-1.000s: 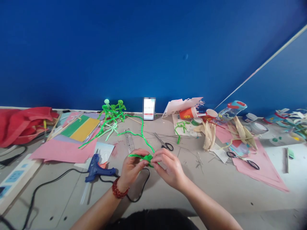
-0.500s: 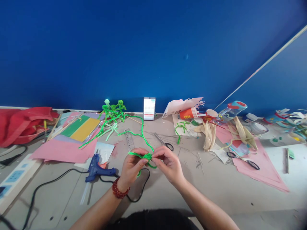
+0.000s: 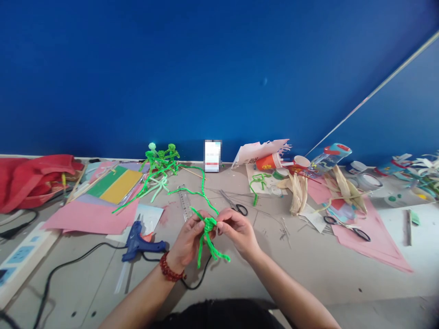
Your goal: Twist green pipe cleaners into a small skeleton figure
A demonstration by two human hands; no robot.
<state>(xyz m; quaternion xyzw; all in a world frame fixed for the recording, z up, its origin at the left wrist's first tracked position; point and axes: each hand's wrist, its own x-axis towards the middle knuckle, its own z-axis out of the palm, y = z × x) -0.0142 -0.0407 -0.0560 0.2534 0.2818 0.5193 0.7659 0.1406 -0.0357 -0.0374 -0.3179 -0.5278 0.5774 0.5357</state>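
Well, from where I sit, the far left of the table holds a red bag (image 3: 30, 183), with pink paper (image 3: 91, 218) spread in front of it and a blue glue gun (image 3: 140, 244) lying nearer me, its black cord (image 3: 78, 253) trailing across the tabletop. Just right of the gun comes my left hand (image 3: 187, 242), a red bead bracelet (image 3: 169, 267) on the wrist, its fingers closed on a small green pipe-cleaner figure (image 3: 208, 233). The figure sits between my hands, above the table, its knotted top pinched and its green legs dangling toward me. My right hand (image 3: 238, 233) meets it from the other side, fingertips (image 3: 221, 227) closed on the knot too. Behind them lie a steel ruler (image 3: 185, 203) and scissors (image 3: 233, 203); further right are dry corn husks (image 3: 297, 194) and a second pair of scissors (image 3: 346, 230) on a pink sheet (image 3: 370, 242).
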